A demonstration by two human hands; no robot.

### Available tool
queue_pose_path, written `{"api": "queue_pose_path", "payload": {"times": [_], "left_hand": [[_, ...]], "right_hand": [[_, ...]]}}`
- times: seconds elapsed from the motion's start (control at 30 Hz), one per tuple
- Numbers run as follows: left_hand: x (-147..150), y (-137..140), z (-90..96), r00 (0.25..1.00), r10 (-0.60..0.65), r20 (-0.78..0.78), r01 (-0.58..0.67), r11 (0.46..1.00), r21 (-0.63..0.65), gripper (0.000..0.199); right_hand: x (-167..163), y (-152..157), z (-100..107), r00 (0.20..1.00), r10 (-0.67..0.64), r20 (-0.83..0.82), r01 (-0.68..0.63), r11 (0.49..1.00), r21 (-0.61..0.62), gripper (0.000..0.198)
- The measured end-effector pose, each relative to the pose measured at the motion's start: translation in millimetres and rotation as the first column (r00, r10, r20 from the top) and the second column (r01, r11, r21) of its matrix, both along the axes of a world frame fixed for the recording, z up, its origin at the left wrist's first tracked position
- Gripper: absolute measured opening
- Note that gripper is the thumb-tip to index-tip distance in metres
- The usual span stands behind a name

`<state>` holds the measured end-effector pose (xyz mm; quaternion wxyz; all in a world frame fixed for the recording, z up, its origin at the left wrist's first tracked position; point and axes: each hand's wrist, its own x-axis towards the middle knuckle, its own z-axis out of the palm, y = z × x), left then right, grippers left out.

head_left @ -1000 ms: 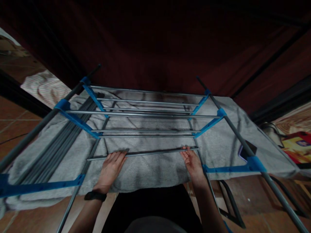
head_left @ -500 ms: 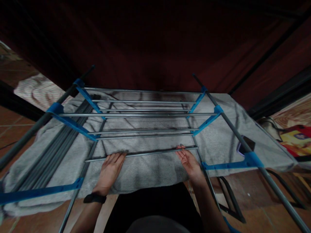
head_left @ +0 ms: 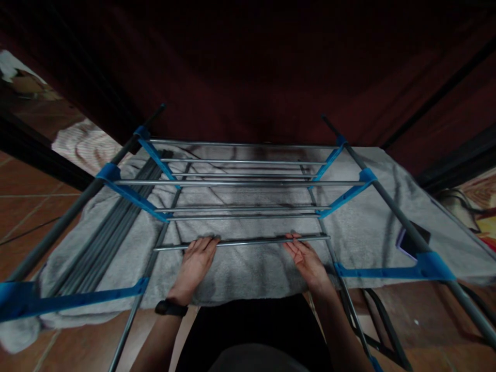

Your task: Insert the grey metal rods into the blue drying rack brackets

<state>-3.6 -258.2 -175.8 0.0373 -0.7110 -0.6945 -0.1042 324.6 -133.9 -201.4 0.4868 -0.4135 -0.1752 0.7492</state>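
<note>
A thin grey metal rod (head_left: 251,242) lies crosswise in front of me, between the two side frames of a rack of grey tubes and blue plastic brackets. Its left end is near the left upright tube, and its right end meets the right one. My left hand (head_left: 199,261) is closed over the rod left of its middle, palm down. Nearer the right end, my right hand (head_left: 306,258) pinches the rod from below with curled fingers. Beyond it, several more rods (head_left: 244,183) span the blue brackets (head_left: 344,199). A left bracket (head_left: 93,298) and a right bracket (head_left: 383,273) flank my arms.
A grey blanket (head_left: 248,274) covers the surface under the rack. Several loose grey tubes (head_left: 112,227) lie on it at the left. A phone (head_left: 413,240) rests at the right, partly behind a tube. A dark red panel (head_left: 248,77) stands behind.
My view has shifted, so the scene sits further right. The rod's left end has moved slightly away from me, making the rod more level. Both hands stay on it.
</note>
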Motion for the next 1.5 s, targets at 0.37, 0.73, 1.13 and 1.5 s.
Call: {"api": "queue_pose_path", "payload": {"times": [0.37,0.73,1.13,1.5], "left_hand": [[11.7,7.5,-4.2,0.999,0.021,0.028,-0.021,1.0,-0.013,0.039],[18.9,7.4,-2.6,0.997,0.056,0.05,-0.054,0.997,-0.05,0.042],[12.5,6.5,-16.2,1.0,-0.009,-0.009,0.009,1.0,0.027,0.033],[9.7,12.8,-16.9,0.998,-0.048,-0.05,0.055,0.985,0.165,0.029]], "right_hand": [[3.7,-1.5,-5.0,0.999,0.041,0.018,-0.041,0.999,0.006,0.014],[12.3,1.4,-18.7,0.999,0.025,0.024,-0.025,1.0,0.004,0.015],[4.9,3.5,1.7,0.999,0.016,-0.048,-0.02,0.997,-0.079,0.019],[-0.3,5.8,0.3,0.997,0.069,-0.038,-0.069,0.997,0.017,0.016]]}}
